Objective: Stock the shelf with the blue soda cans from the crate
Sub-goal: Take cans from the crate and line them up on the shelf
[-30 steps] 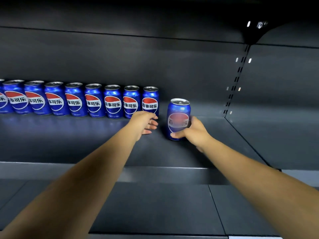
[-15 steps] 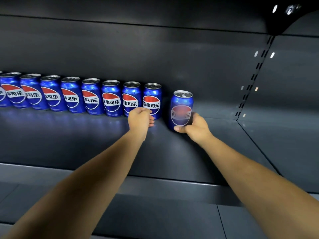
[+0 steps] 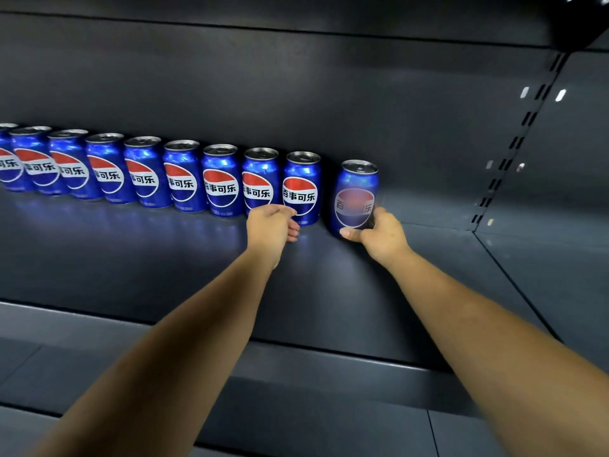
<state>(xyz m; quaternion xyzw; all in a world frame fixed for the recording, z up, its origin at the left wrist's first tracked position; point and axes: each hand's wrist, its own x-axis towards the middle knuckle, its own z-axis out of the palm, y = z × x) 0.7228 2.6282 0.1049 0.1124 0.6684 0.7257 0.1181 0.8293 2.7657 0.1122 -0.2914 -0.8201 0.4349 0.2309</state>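
Several blue soda cans [image 3: 220,181] stand in a row along the back of the dark shelf [image 3: 164,258], labels facing out. At the row's right end, with a small gap, stands one more blue can [image 3: 356,189], upright and slightly blurred. My right hand [image 3: 382,235] grips it low down, thumb under the label and fingers round its right side. My left hand [image 3: 272,225] hovers just in front of the last two cans of the row, fingers loosely curled and holding nothing. The crate is out of view.
The shelf runs on bare to the right of the held can as far as a slotted upright [image 3: 514,143] and a side panel [image 3: 576,159]. A lower shelf ledge [image 3: 296,407] lies under my forearms.
My right hand has pushed the can back and left, nearer the row's end. My left hand has stayed in front of the last cans. The view has moved closer.
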